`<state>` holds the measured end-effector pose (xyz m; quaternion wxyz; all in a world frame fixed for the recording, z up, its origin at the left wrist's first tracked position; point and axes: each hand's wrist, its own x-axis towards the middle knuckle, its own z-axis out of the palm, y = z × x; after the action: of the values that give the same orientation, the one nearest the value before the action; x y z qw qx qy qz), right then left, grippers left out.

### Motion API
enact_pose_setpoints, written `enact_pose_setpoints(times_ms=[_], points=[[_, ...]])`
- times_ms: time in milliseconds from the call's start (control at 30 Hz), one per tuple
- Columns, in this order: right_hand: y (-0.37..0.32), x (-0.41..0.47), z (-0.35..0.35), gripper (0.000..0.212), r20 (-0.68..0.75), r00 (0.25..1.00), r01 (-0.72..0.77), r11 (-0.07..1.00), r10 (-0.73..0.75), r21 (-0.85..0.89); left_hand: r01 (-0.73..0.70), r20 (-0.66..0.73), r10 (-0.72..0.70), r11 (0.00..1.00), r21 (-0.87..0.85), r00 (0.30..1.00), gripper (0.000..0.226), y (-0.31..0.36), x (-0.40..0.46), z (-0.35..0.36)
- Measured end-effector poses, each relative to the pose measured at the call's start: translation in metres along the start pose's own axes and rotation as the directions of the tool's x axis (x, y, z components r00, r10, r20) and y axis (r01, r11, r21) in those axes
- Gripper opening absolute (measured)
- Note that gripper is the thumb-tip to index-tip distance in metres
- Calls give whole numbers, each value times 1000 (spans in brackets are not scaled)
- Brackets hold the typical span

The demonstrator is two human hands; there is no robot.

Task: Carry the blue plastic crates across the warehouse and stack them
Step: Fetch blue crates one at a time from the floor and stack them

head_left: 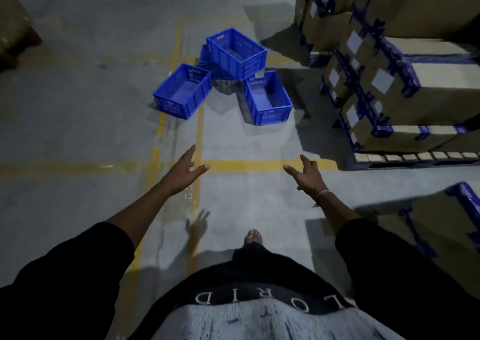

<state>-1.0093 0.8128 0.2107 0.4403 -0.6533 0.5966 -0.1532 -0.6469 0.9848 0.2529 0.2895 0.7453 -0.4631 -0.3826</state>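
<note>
Both hands — left (181, 169), right (309, 175) — spread wide and empty; the tilted top crate (237, 52), upper centre, could slide off the crates (223, 73) beneath if grabbed carelessly.

Across the dark band of my shirt (259, 298) I can read the pale letters "L O R I D", upside down from where I look. The white markings on the blue crates (270, 101) and the labels on the cartons (384, 80) are too small to read.
</note>
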Motion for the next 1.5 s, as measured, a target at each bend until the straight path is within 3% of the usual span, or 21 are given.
enact_pose_setpoints(times_ms=[200,400,633,767,833,900,1267,1500], points=[[-55,130,-36,108,14,1000,8,1000,-8,-17,-12,-22,12,1000,-24,1000,89,53,123,-27],[-92,236,-46,109,61,998,-5,999,8,-49,39,-7,-40,998,-56,999,90,65,220,-36],[-144,382,-28,110,61,998,-20,997,24,-69,56,-4,-57,995,-80,998,91,65,367,-87],[-187,470,-11,99,48,999,-4,997,8,-73,54,-17,-56,994,-92,998,90,63,472,-133],[-212,508,-5,105,49,998,-39,998,42,-53,84,6,-84,990,-113,996,91,71,518,-159],[-233,550,1,116,25,999,-27,998,28,-53,33,11,-33,998,-59,999,91,80,568,-186],[-330,731,25,117,-1,995,-99,994,99,43,-39,95,30,994,104,995,95,104,786,-279],[-391,861,18,88,-8,993,-118,989,119,93,-33,116,23,996,83,993,93,132,941,-316]])
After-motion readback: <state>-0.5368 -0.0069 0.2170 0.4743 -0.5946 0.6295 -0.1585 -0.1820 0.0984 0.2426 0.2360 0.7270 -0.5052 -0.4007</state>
